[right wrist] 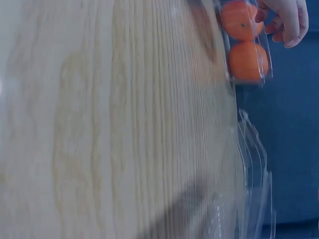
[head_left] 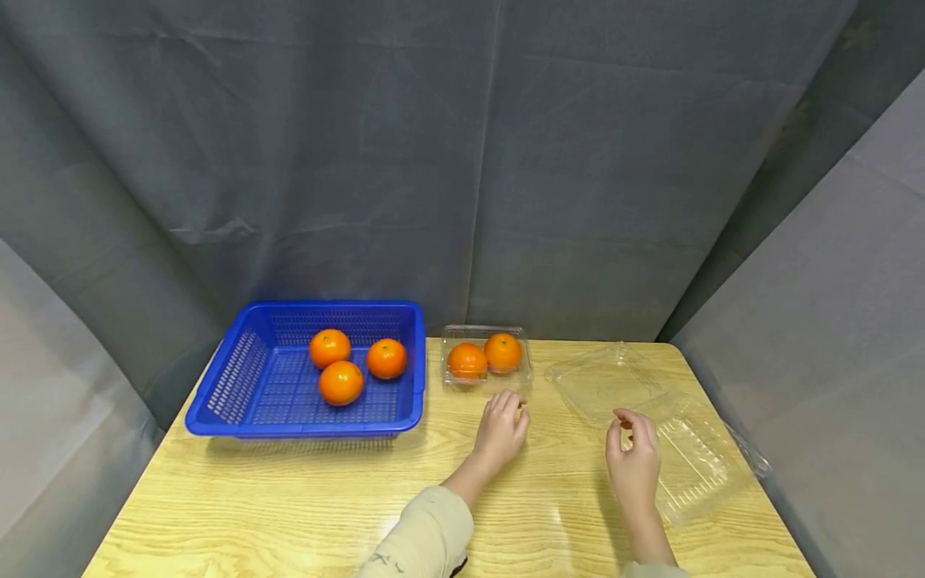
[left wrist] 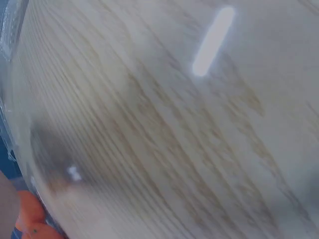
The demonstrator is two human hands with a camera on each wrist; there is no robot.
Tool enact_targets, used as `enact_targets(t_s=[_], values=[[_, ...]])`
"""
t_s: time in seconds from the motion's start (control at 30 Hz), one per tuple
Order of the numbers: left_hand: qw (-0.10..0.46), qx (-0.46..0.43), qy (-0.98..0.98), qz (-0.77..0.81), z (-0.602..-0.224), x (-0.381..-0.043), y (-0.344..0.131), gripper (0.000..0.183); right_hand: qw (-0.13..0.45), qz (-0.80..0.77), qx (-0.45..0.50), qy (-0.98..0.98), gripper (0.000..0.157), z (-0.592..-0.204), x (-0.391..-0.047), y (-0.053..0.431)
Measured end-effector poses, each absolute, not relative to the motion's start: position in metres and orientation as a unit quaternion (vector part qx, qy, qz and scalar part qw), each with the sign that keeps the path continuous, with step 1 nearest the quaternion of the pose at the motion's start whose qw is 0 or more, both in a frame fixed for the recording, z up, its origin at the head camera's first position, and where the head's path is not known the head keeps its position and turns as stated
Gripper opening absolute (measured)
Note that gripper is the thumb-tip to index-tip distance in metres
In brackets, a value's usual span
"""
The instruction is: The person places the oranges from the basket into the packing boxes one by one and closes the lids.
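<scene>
My left hand [head_left: 500,425] hovers above the table just in front of a clear plastic box [head_left: 527,376], its fingers loosely bent with nothing in them. Two oranges [head_left: 466,361] sit side by side in that box. In the right wrist view, the left hand [right wrist: 286,22] overlaps the boxed oranges [right wrist: 247,62]. Farther right, my right hand [head_left: 633,461] is beside an unfolded clear plastic container [head_left: 694,457], thumb and fingers loosely curled and holding nothing visible. The left wrist view has mostly wood grain, with oranges [left wrist: 40,230] at its lower left corner.
A blue plastic basket [head_left: 249,413] holding three oranges [head_left: 341,383] stands on the left of the wooden table [head_left: 289,514]. Another transparent container part [head_left: 607,381] lies toward the back right. Grey curtains [head_left: 361,160] hang behind and along both sides.
</scene>
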State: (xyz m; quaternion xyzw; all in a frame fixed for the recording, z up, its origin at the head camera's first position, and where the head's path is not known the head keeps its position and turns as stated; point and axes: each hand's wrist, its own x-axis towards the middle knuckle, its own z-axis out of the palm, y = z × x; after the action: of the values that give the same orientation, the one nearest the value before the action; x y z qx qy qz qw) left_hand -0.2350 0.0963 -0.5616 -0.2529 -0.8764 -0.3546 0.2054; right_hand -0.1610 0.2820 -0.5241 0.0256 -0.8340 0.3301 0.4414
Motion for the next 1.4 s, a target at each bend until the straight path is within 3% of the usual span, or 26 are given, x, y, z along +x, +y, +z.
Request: enact_targets(t_s=[0.4, 0.77, 1.1, 1.4], values=[[0.035, -0.236, -0.880, -0.410, -0.551, -0.226, 0.127, 0.021, 0.455, 0.316, -0.062, -0.830, 0.022, -0.529, -0.140, 0.316], [-0.133, -0.172, -0.825, -0.521, -0.550, -0.221, 0.146, 0.043, 0.481, 0.300, -0.148, -0.811, 0.023, -0.540, -0.123, 0.345], [-0.211, -0.129, -0.796, -0.552, -0.537, -0.206, 0.169, 0.054, 0.493, 0.289, -0.174, -0.802, 0.021, -0.553, -0.115, 0.355], [-0.226, -0.097, -0.777, -0.580, -0.530, -0.198, 0.186, 0.055, 0.458, 0.322, -0.274, -0.782, 0.026, -0.561, -0.109, 0.352]])
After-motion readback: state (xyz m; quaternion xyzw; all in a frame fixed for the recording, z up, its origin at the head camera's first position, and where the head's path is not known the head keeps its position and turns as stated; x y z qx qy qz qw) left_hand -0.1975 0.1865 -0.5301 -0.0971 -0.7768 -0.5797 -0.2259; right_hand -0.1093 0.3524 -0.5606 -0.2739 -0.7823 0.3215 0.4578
